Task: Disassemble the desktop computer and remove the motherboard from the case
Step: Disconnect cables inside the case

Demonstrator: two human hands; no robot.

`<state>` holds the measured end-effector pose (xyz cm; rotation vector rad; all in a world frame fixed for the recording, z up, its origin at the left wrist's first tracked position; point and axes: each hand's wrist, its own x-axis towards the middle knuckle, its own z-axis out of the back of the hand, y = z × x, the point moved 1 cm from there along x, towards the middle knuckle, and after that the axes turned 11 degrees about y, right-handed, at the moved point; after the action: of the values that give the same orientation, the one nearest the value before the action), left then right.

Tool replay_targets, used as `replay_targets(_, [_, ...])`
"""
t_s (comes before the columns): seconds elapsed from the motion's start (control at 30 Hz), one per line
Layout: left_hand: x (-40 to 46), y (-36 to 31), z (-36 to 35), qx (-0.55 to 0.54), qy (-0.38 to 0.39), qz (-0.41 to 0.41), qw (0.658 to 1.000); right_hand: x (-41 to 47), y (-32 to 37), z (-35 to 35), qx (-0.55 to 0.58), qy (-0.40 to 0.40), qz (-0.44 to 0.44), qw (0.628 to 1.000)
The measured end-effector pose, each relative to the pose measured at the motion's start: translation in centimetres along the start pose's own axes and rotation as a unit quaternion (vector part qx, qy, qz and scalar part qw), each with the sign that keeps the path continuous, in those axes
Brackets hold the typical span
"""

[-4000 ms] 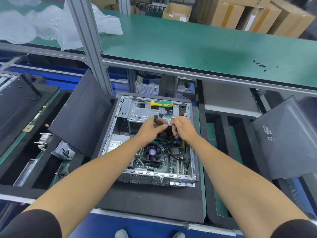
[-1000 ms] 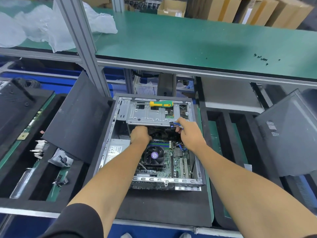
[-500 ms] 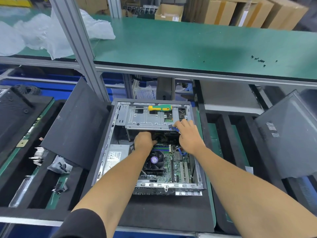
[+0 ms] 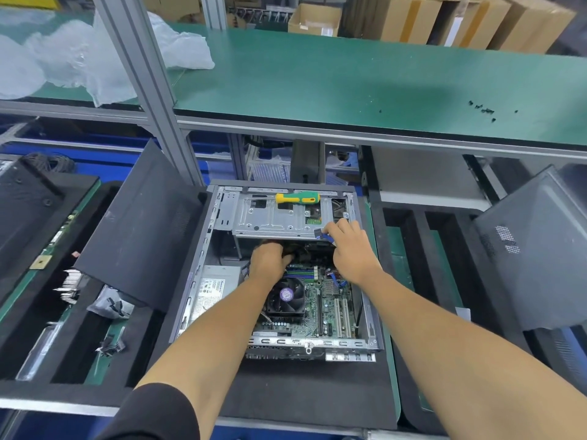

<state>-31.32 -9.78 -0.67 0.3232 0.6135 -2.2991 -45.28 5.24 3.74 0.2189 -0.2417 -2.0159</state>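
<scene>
Motherboard (image 4: 330, 309) sits green in the open case (image 4: 193, 281); your right hand (image 4: 351, 252) pinches a blue cable (image 4: 324, 235), left hand (image 4: 270, 260) curled, grip unclear.

Open grey desktop case (image 4: 203, 258) lies on its side on a black pad, side panel off. Green motherboard (image 4: 330, 308) is seated flat in the near half, black fan (image 4: 286, 295) with purple hub on it, white slots at right. Silver drive cage (image 4: 273, 217) spans the far end (yellow-green screwdriver (image 4: 297, 197) lies across its top). Power supply (image 4: 216, 289) with white label sits at left. Blue cable (image 4: 324, 235) rises at the cage's right edge.
</scene>
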Motion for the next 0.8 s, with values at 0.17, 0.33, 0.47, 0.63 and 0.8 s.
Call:
replay_targets(0.17, [0.4,-1.4,0.7,0.154,0.021,-0.036,0.987,0.0,0.0,0.0,-0.006,0.001,-0.003,1.000])
replay_targets(0.33, [0.4,-2.7,0.9,0.272,0.056,-0.049,0.959,0.0,0.1,0.1,-0.007,0.000,0.001,1.000])
replay_targets(0.47, [1.2,-2.5,0.8,0.312,0.062,-0.086,0.944,-0.1,0.2,0.2,-0.011,0.003,0.003,1.000])
replay_targets(0.63, [2.0,-1.8,0.5,0.330,0.068,-0.105,0.936,-0.2,0.3,0.3,-0.024,0.003,0.005,1.000])
replay_targets(0.8, [2.8,-1.6,0.0,0.331,0.056,-0.104,0.936,-0.4,0.4,0.3,-0.030,-0.008,0.020,0.999])
